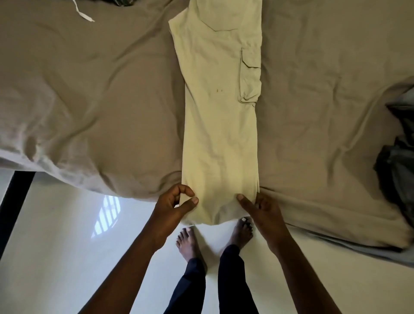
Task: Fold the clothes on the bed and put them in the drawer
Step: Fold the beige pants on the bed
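Pale yellow cargo trousers lie lengthwise on the bed, folded leg on leg, with a flap pocket on the right side. Their leg ends hang a little over the bed's near edge. My left hand pinches the left corner of the leg ends between thumb and curled fingers. My right hand grips the right corner, thumb on top of the cloth. No drawer is in view.
A wrinkled grey-brown sheet covers the bed. Dark clothes lie heaped at the right edge, and more dark cloth shows at the top. A white strip lies at the top left. My bare feet stand on the white floor.
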A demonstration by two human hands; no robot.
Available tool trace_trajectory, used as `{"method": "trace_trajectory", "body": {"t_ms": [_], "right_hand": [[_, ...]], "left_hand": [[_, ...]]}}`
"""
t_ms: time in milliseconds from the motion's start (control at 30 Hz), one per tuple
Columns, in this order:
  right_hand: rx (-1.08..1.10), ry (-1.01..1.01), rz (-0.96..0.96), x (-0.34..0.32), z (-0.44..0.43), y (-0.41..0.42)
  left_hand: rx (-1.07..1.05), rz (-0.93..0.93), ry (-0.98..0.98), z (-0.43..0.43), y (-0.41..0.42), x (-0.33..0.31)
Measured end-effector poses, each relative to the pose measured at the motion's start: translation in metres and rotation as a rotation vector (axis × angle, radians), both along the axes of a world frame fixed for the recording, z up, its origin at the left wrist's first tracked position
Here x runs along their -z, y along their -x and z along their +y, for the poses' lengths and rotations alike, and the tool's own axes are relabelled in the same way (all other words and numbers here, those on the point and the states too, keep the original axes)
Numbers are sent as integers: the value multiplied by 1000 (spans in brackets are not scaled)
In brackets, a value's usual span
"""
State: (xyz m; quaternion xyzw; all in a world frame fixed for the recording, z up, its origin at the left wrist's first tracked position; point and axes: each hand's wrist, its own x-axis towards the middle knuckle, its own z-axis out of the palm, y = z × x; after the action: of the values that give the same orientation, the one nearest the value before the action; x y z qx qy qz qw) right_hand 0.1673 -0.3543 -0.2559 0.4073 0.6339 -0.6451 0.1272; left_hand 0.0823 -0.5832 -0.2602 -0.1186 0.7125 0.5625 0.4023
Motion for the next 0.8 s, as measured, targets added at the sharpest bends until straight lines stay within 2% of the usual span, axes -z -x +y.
{"method": "trace_trajectory", "body": {"t_ms": [67, 167, 267, 367, 433, 500, 567, 633, 700, 800], "right_hand": [[0, 67, 16, -1, 1, -9], [166, 146, -28, 3, 2, -23], [184, 82, -40, 12, -2, -37], [64, 38, -3, 19, -9, -48], [21, 77, 2, 18, -10, -53], [78, 85, 31, 10, -8, -57], [173, 35, 87, -5, -9, -57], [242, 27, 138, -25, -14, -51], [255, 72, 201, -50, -18, -39], [226, 178, 325, -84, -15, -18]], "left_hand": [[-117, -50, -64, -2, -5, 0], [-177, -97, -54, 2, -9, -4], [108, -80, 1, 1, -7, -5], [372, -39, 128, -3, -2, -2], [460, 4, 223, -8, 0, -1], [472, 38, 224, -11, 1, -4], [387, 56, 155, -11, -5, -16], [190, 93, 117, -9, -14, -33], [22, 136, 90, -5, -18, -53], [-83, 92, -53, -2, -7, -84]]}}
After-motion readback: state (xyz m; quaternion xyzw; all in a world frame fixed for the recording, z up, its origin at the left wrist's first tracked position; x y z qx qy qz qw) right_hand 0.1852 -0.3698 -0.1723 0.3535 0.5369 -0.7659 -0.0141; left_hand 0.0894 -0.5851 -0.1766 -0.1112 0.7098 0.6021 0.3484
